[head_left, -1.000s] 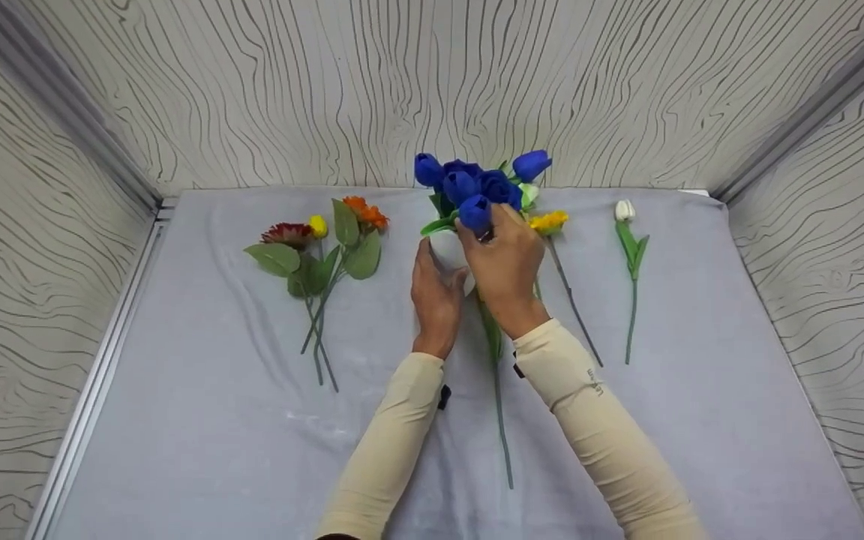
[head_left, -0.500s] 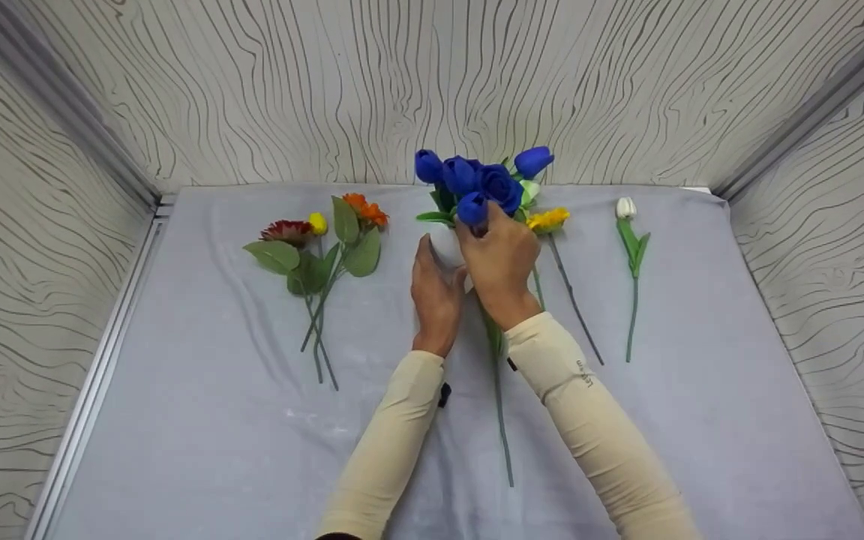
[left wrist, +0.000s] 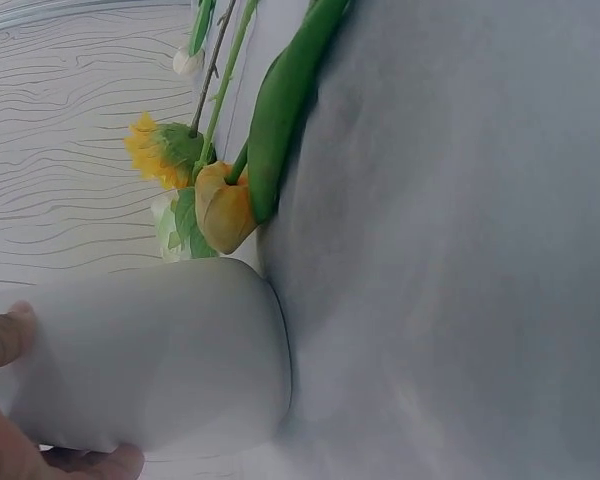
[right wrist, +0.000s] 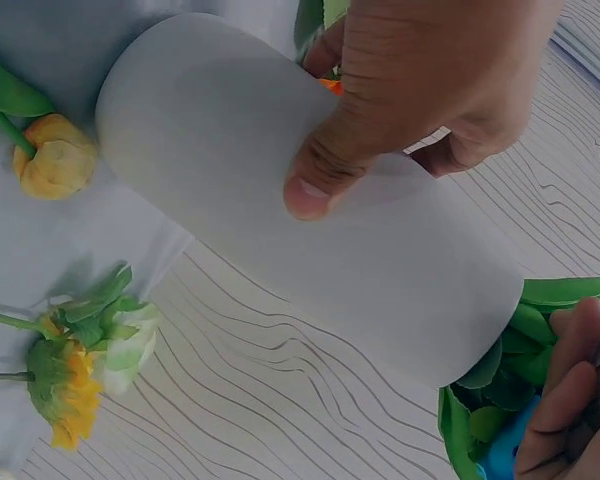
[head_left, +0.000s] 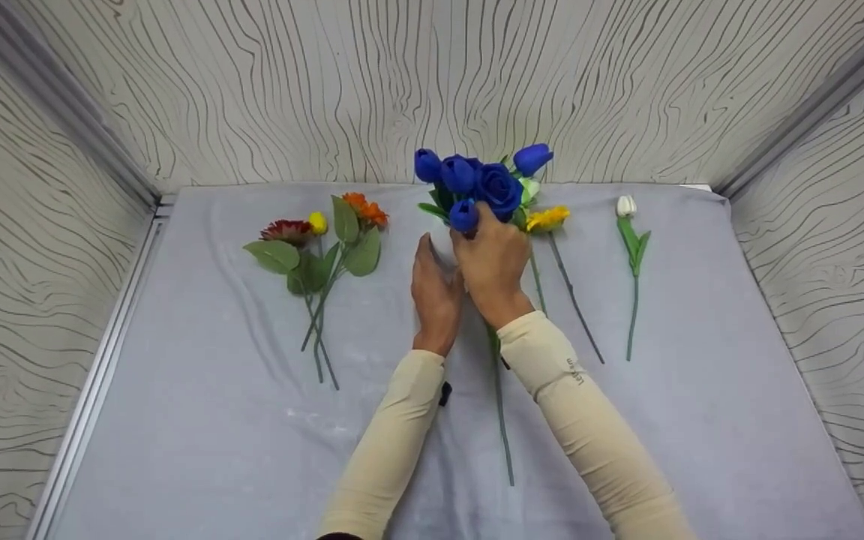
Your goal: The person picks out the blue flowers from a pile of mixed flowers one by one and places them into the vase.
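Left hand: your left hand (head_left: 436,289) is wrapping its fingers (right wrist: 325,165) and thumb around the white vase (right wrist: 310,205), steadying it upright on the counter (head_left: 199,420).
Right hand: your right hand (head_left: 493,262) is sitting at the mouth of the vase, its fingers (right wrist: 565,395) curling in among the stems and leaves just under the blue flowers (head_left: 477,184); they are grasping the bunch there, though which stem exactly I cannot tell.
Vase position: it is standing at the back middle of the counter, mostly hidden behind both hands in the head view.
Blue flowers: they are sticking up out of the vase, heads bunched close together.
Loose stems, right: a yellow flower (head_left: 548,219) and a white tulip (head_left: 625,208) are lying on the cloth, the yellow one just beside the vase, the tulip well apart.
Loose stems, left: a red, yellow and orange cluster (head_left: 316,232) is lying apart from the vase.
Step in hand (judgement): you are seating and adjusting the blue bunch in the vase.
Next move (judgement): it is calling for a light release at the mouth while the left hand is bracing the vase against tipping.
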`<state>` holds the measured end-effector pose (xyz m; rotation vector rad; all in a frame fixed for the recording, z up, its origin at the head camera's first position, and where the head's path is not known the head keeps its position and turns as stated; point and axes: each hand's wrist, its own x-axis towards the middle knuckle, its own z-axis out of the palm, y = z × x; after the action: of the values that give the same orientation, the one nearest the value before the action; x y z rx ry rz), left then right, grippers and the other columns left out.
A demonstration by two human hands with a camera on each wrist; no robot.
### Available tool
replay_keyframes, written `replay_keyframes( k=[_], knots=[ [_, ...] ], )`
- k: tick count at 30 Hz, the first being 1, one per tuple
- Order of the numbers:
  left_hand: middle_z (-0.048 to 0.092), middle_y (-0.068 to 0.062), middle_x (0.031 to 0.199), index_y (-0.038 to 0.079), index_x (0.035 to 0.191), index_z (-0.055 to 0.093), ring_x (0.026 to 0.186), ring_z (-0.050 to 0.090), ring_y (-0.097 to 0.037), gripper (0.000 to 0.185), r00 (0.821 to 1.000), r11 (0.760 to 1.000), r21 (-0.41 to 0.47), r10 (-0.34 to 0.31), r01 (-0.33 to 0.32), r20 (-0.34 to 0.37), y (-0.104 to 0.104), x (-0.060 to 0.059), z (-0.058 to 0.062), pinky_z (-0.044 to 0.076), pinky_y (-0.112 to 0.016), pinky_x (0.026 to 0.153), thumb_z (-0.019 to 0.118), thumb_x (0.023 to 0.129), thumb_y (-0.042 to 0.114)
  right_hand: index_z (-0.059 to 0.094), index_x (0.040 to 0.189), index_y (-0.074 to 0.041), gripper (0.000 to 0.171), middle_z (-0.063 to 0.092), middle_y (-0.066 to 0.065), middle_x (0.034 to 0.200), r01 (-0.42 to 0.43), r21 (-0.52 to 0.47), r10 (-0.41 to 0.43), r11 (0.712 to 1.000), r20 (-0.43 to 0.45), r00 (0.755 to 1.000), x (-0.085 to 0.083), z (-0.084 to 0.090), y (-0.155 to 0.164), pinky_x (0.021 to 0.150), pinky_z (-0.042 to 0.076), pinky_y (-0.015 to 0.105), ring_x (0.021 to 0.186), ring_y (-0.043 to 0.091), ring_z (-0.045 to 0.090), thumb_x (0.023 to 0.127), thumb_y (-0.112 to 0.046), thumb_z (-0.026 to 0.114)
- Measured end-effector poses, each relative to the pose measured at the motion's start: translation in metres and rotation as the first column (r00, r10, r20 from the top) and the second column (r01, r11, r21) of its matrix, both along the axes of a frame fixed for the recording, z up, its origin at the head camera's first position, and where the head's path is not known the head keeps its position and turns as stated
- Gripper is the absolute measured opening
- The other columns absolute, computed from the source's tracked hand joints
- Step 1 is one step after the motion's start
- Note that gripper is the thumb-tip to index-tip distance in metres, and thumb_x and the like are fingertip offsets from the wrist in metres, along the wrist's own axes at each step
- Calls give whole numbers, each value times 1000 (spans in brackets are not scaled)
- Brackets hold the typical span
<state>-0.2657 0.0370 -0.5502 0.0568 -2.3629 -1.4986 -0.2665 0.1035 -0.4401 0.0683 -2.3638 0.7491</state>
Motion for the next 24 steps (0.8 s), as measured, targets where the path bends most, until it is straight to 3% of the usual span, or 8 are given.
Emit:
replay_keyframes(
  k=[15, 24],
  knots=[
    [42, -16, 145, -2, 146, 33, 133, 41, -23, 68, 999, 999, -41, 21, -23, -46, 0, 0, -1, 33, -36, 108, 68, 89, 11, 61, 83, -4, 16, 51, 5, 57, 9, -58, -9, 998, 8, 1000, 1, -10, 0, 48, 39, 36, 51, 24, 54, 86, -18, 70],
    [48, -18, 139, -4, 143, 37, 125, 49, -26, 66, 997, 996, -76, 51, -56, -60, 0, -1, 0, 39, -38, 103, 69, 86, 7, 65, 101, -1, 23, 66, 5, 71, -79, -168, 53, 983, -155, 987, 16, -19, 3, 57, 50, 35, 60, 18, 61, 85, -15, 73]
  ],
)
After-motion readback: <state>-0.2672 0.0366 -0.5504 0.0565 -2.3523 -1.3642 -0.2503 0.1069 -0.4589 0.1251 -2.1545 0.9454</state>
